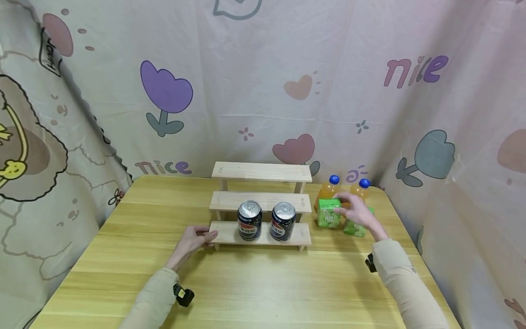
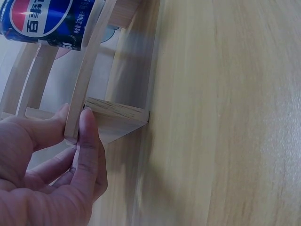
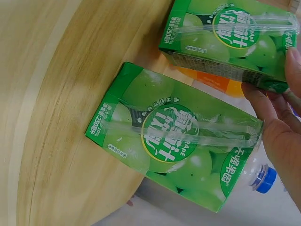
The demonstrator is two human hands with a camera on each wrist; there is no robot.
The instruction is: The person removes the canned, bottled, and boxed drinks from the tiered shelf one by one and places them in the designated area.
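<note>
My left hand pinches the left end of the lowest board of a three-step wooden rack; the left wrist view shows thumb and fingers on either side of that board. Two dark blue cola cans, one left and one right, stand upright on the lowest step. To the rack's right, my right hand grips a green grape juice box near its top, thumb on one side and fingers on the other. A second grape juice box stands beside it, partly hidden by the hand in the head view.
Two orange drink bottles with blue caps, one left and one right, stand behind the juice boxes. The wooden table meets a printed curtain at the back and sides.
</note>
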